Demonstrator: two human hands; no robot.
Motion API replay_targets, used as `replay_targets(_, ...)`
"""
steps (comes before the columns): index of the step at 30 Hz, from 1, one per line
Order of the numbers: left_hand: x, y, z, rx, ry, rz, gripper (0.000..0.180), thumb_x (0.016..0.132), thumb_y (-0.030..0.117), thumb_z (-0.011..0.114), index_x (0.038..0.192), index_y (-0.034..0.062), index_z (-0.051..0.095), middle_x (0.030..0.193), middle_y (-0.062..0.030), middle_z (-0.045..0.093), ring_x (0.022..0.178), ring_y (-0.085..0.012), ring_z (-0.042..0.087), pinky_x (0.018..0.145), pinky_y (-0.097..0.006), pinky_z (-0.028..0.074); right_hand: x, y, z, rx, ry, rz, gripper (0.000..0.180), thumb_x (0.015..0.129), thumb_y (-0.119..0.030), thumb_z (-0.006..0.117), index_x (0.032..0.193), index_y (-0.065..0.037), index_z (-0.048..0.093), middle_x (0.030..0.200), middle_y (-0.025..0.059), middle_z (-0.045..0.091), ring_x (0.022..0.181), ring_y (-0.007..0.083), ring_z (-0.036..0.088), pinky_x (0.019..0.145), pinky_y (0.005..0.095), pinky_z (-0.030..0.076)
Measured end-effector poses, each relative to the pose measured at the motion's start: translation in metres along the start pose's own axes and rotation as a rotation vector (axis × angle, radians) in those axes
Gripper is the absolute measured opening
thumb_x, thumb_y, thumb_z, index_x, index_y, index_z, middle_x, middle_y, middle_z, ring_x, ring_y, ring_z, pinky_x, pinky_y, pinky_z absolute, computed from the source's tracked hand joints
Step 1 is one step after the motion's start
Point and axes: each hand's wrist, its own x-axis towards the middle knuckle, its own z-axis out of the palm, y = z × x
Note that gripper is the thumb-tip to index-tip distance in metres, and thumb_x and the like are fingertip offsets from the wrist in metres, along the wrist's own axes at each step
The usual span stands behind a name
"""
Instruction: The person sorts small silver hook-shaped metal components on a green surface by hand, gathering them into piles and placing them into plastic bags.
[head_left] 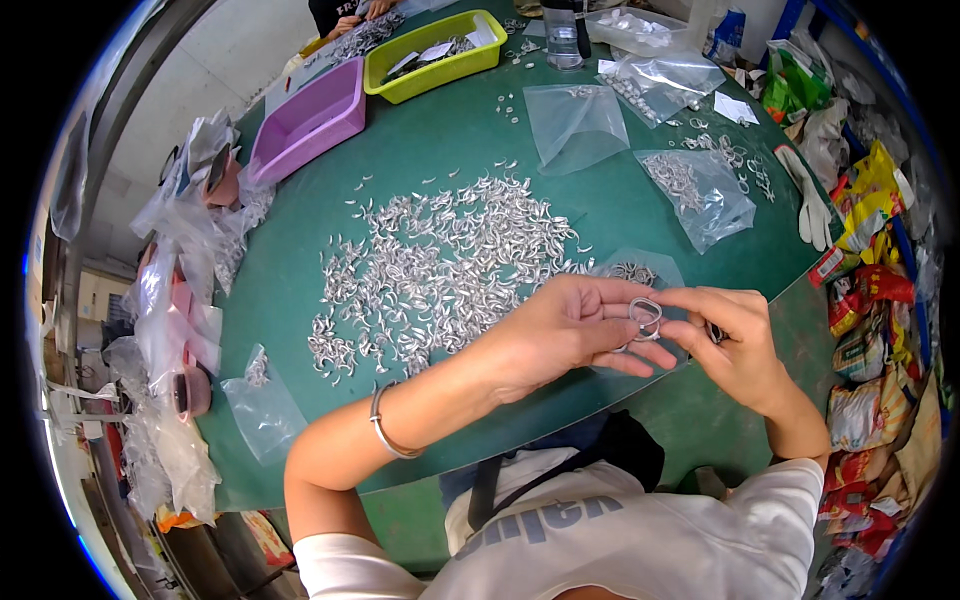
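Above the near right edge of the table, both hands meet at a silvery metal ring (646,318). My left hand (575,325) reaches across from the left, thumb and fingers closed around the ring's near side. From the right, my right hand (735,335) pinches the ring's other side between thumb and index finger. A small dark thing shows among the right hand's curled fingers, too small to name. Beneath the hands lies a clear plastic bag (655,263) with small metal pieces on it. Left of them spreads a heap of small curved silvery metal pieces (440,270).
A purple tray (310,120) and a yellow-green tray (430,55) stand at the far left. Clear bags (700,200), a white glove (805,200) and a water bottle (562,35) lie or stand farther right. A co-worker's hands (360,15) work at the far end.
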Motion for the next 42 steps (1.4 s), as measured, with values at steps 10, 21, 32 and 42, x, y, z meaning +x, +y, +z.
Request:
replay_targets(10,0.001,-0.002,-0.001,0.029,-0.058,0.037,0.036,0.093,0.006,0.047,0.126,-0.0072,0.044,0.109,-0.0146,0.061,0.095,-0.0245,0.063,0.08,-0.031,0.053,-0.001,0.003,0.003,0.087,0.038,0.057,0.017,0.078,-0.001,0.065,0.094,0.003,0.064,0.064,0.0084,0.06,0.047,0.0077,0.048,0.043,0.0231,0.035)
replay_targets(21,0.0,0.002,-0.001,0.05,-0.062,0.011,0.033,0.095,0.01,0.044,0.124,-0.0061,0.046,0.112,-0.0164,0.06,0.095,-0.0259,0.063,0.079,-0.032,0.053,0.001,0.002,0.003,0.071,0.08,0.064,0.014,0.078,-0.003,0.065,0.092,0.001,0.065,0.056,0.0043,0.048,0.047,0.0081,0.042,0.044,0.0238,0.032)
replay_targets(32,0.0,0.001,-0.001,0.014,-0.085,-0.018,0.031,0.093,0.006,0.045,0.122,-0.0054,0.047,0.114,-0.0174,0.058,0.101,-0.0269,0.061,0.084,-0.034,0.052,0.001,0.004,0.005,0.073,0.095,0.103,0.01,0.077,-0.001,0.065,0.086,0.0,0.064,0.052,0.0014,0.043,0.046,0.0064,0.039,0.044,0.0226,0.029)
replay_targets(42,0.002,-0.01,-0.006,-0.053,-0.019,-0.042,0.025,0.093,0.004,0.043,0.115,-0.003,0.051,0.113,-0.0188,0.057,0.101,-0.0261,0.061,0.085,-0.033,0.051,0.003,-0.001,0.006,0.067,0.156,0.136,0.006,0.076,0.001,0.064,0.081,-0.001,0.061,0.05,-0.0019,0.041,0.045,0.0038,0.036,0.043,0.0213,0.027)
